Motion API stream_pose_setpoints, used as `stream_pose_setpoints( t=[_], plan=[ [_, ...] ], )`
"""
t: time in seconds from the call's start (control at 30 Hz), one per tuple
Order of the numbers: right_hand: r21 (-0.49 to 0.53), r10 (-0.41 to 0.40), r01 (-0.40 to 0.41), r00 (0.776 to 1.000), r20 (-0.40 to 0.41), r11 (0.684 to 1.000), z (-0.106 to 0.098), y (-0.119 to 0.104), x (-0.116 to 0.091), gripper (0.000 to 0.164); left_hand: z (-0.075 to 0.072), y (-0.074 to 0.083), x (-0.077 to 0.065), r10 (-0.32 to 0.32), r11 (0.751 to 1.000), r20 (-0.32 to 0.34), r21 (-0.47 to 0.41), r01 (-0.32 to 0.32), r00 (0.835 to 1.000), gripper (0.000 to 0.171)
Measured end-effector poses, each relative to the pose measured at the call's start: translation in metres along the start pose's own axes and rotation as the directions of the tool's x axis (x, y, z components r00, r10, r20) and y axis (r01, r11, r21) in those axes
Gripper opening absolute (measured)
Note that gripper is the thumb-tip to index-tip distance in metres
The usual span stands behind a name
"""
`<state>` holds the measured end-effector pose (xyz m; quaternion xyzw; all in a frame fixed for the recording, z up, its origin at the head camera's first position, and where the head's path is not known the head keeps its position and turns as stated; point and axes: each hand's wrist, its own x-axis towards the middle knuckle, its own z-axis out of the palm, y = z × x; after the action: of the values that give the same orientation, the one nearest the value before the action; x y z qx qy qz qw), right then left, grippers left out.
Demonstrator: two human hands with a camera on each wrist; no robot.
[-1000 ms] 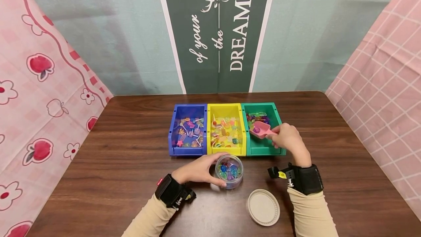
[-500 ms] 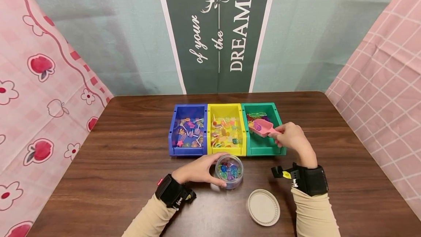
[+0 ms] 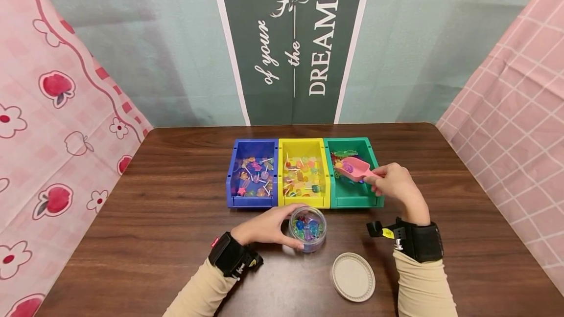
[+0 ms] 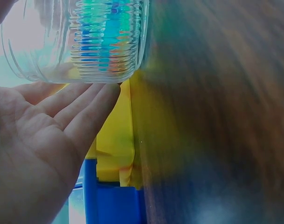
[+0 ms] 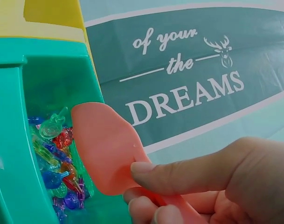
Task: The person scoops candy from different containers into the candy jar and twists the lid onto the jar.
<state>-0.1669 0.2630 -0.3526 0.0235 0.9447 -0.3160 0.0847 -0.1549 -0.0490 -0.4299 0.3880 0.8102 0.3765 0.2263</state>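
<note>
Pink scoop of candy-like pieces, pinched in my right grip, hangs over the green bin, left grip around the jar on the counter: scooping, I reckon; next wants a level carry.

You hold the pink scoop over the green bin, bowl facing up, a purple piece and a yellow-orange piece inside. Your clear round jar stands upright, open-topped, in front of the yellow bin, mixed translucent pieces in its ribbed lower part.
</note>
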Motion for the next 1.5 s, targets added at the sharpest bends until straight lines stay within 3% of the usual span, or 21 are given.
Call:
stream_pose_setpoints(
  t=[0.27, 0.63, 0.93, 1.2, 1.5],
  plan=[
    [0.015, -0.023, 0.023, 1.000, 0.020, 1.000, -0.003, 0.003, -0.002, 0.033, 0.000, 0.000, 0.001, 0.002, 1.000, 0.006, -0.001, -0.002, 1.000, 0.086],
    [0.041, -0.115, 0.114, 0.992, 0.043, 0.993, -0.013, 0.005, -0.009, 0.029, 0.000, 0.000, 0.000, 0.009, 1.000, 0.005, -0.003, -0.009, 1.000, 0.086],
    [-0.015, -0.194, 0.195, 0.979, 0.059, 0.981, -0.024, 0.010, -0.018, 0.027, 0.000, 0.001, 0.000, 0.005, 1.000, 0.003, -0.009, -0.004, 1.000, 0.086],
    [-0.001, -0.243, 0.244, 0.965, 0.095, 0.970, -0.028, 0.011, -0.025, 0.021, 0.001, 0.000, 0.000, 0.007, 1.000, 0.004, -0.012, -0.007, 1.000, 0.086],
    [0.020, -0.250, 0.250, 0.959, 0.134, 0.968, -0.030, 0.009, -0.030, 0.022, 0.000, 0.000, 0.000, 0.004, 1.000, 0.006, -0.018, -0.004, 1.000, 0.086]
  ],
)
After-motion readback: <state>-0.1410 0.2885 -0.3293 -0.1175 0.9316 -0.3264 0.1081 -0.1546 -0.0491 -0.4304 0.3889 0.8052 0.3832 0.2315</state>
